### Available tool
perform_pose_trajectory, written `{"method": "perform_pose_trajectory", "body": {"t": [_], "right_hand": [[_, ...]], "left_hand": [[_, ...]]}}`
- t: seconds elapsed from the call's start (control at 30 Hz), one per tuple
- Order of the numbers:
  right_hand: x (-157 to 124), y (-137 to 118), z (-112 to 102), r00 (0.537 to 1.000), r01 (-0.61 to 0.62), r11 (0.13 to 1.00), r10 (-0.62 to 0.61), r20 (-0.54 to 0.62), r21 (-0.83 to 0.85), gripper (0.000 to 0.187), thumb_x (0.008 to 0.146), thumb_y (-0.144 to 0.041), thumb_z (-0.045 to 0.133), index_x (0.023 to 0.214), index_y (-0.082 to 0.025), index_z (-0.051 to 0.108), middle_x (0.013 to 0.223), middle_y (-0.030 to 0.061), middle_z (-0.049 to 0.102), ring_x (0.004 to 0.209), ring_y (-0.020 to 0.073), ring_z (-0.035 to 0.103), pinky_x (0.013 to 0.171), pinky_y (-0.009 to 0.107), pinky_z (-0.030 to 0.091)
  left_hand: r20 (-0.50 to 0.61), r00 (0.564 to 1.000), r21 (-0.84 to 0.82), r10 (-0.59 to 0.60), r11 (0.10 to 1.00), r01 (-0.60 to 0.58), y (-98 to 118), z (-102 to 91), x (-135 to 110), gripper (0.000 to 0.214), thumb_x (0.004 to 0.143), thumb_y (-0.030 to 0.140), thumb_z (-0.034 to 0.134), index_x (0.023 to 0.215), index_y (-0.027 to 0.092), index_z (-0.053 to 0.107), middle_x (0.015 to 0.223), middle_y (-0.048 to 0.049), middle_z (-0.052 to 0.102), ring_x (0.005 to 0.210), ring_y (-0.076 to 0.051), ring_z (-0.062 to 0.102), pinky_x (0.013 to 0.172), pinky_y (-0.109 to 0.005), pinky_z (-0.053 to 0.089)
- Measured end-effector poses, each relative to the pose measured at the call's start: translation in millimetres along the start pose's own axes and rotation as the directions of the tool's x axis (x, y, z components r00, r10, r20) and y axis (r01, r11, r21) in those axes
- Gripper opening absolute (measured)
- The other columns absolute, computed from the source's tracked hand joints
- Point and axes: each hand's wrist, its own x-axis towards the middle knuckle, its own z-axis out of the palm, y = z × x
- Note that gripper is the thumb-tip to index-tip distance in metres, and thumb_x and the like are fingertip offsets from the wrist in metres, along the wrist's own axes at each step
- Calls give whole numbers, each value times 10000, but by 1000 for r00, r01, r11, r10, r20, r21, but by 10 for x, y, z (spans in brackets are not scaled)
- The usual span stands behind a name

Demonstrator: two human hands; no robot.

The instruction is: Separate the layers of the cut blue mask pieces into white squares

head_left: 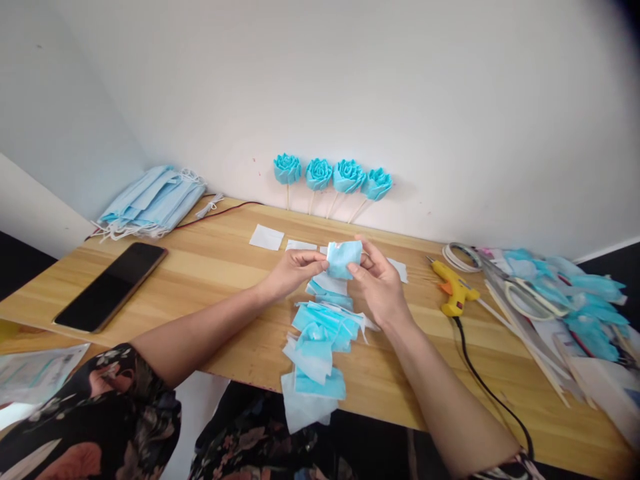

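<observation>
Left hand [293, 270] and right hand [379, 280] both pinched closed on the small folded light-blue fabric piece [344, 259], held over the pale wooden bench [210, 267], beyond the heap of cut blue-and-white scraps [320, 340]. Risk: the fold likely springs open if either pinch slackens

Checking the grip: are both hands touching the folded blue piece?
Touching. Head view: the left hand and right hand pinch the blue piece from either side, fingertips on it.
</observation>
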Motion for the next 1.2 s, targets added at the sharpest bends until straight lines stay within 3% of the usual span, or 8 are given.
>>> {"method": "perform_pose_trajectory", "body": {"t": [0.1, 0.3, 0.47, 0.63, 0.73, 0.87, 1.0, 1.2], "right_hand": [[0, -32, 17, 997, 16, 1000, -17, -76, -13, 563, 744, -360, 754, 1285, -285, 619, 878, -12, 711, 836, 174, 667, 808, 331, 541], [0, -33, 2, 984, 91, 994, -100, -146, -65, 463, 763, -350, 747, 1206, -248, 661, 1010, 42, 747, 938, 213, 680, 860, 370, 548], [-33, -20, -32, 932, 219, 891, -312, -186, -398, 277, 840, -343, 673, 1096, -241, 698, 1018, 57, 745, 902, 218, 680, 861, 389, 540], [-75, -103, 35, 851, 476, 606, -499, 161, -637, 151, 901, -272, 612, 999, -259, 726, 945, 53, 751, 899, 226, 671, 854, 401, 517], [-90, -152, 53, 801, 590, 565, -495, 336, -577, 225, 917, -317, 599, 1109, -271, 706, 1052, 63, 749, 1007, 251, 665, 906, 437, 503], [-96, -153, 1, 845, 495, 635, -510, 160, -593, 287, 942, -350, 557, 1194, -275, 673, 1185, 71, 707, 1116, 255, 625, 985, 466, 473], [-50, -54, -41, 947, 266, 868, -316, -53, -418, 422, 892, -406, 631, 1293, -275, 606, 1306, 79, 644, 1204, 248, 587, 1028, 453, 459], [-18, 32, -15, 999, 41, 982, -46, -25, -187, 538, 832, -384, 700, 1340, -268, 567, 902, 9, 690, 856, 180, 652, 822, 352, 521]], "left_hand": [[-41, 999, 19, -5, 1000, 5, -24, -13, 22, 272, 715, 414, 748, 732, 145, 716, 740, -15, 685, 722, -136, 590, 719, -266, 473], [-139, 990, 0, 17, 1000, -17, -20, -33, 47, 306, 789, 440, 697, 786, 135, 714, 758, -28, 686, 689, -106, 570, 691, -237, 464], [-38, 997, -72, -67, 995, 64, -14, -38, 37, 464, 832, 558, 638, 830, 101, 719, 763, -88, 711, 642, -131, 609, 604, -256, 459], [94, 992, -246, -88, 963, 109, -49, -15, 25, 631, 736, 511, 776, 1234, 145, 648, 1053, -129, 733, 899, -207, 690, 775, -321, 534], [45, 994, -259, -94, 960, 103, -83, -28, 34, 757, 697, 364, 838, 1369, 170, 548, 944, -63, 743, 821, -162, 685, 796, -318, 547], [-8, 995, -274, -97, 957, 91, -109, -52, 54, 730, 711, 265, 810, 1380, 156, 536, 926, -46, 741, 727, -130, 671, 742, -302, 567], [-7, 997, -300, -82, 951, 76, -101, -49, 58, 662, 718, 244, 797, 1337, 161, 577, 954, -48, 734, 719, -120, 667, 685, -262, 564], [30, 995, -281, -91, 955, 96, -108, 1, 43, 631, 695, 251, 814, 1285, 164, 610, 933, -37, 733, 725, -122, 665, 695, -267, 564]]}}
